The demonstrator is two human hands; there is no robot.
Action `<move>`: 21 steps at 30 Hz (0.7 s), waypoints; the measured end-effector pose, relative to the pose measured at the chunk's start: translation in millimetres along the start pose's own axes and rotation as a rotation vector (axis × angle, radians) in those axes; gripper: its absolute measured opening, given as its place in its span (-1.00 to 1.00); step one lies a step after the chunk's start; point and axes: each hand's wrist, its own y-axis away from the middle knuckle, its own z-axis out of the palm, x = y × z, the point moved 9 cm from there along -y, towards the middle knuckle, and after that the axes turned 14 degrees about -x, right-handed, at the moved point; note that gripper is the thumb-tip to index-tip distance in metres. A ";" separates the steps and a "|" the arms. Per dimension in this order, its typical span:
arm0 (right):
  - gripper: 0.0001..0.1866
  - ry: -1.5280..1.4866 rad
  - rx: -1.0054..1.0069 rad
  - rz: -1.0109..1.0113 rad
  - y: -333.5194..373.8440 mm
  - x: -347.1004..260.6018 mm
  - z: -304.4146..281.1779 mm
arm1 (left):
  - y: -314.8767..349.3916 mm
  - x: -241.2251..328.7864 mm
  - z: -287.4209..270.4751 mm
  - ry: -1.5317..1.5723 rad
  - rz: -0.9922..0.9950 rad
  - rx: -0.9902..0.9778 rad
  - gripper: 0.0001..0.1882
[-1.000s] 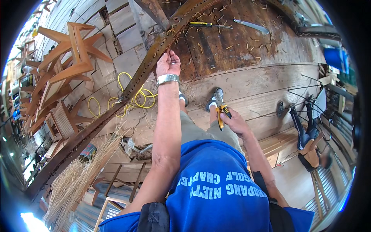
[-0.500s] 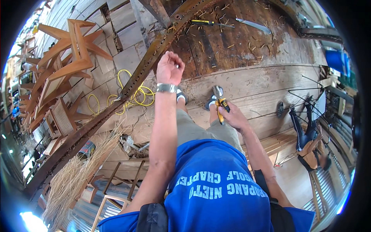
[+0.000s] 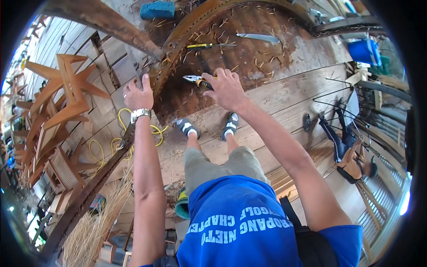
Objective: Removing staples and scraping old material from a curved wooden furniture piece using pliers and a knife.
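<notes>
I get soft daylight over the floorboards [image 3: 289, 104], white glare burning out at the lower-right rim, smeared detail far left, black fisheye corners.

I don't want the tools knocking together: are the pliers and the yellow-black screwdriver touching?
Apart: the head view shows a strip of brown surface between the pliers and the screwdriver.

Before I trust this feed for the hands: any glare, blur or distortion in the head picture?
Head view: black corners around the fisheye circle; white glare at the lower right rim; a co-worker's head blurred; pliers and right hand clear enough to read.
</notes>
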 end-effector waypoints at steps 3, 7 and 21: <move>-0.43 -0.104 0.066 0.031 -13.2 21.3 -12.8 | -3.4 -1.8 17.1 -0.053 -0.184 -0.180 -0.24; -0.43 -0.167 0.239 0.114 -45.4 75.0 -22.4 | -7.6 -16.1 19.7 0.074 -0.222 -0.252 -0.24; -0.72 -0.247 0.104 0.025 -90.6 46.6 -32.8 | -7.1 -17.2 15.4 0.012 -0.336 -0.261 -0.29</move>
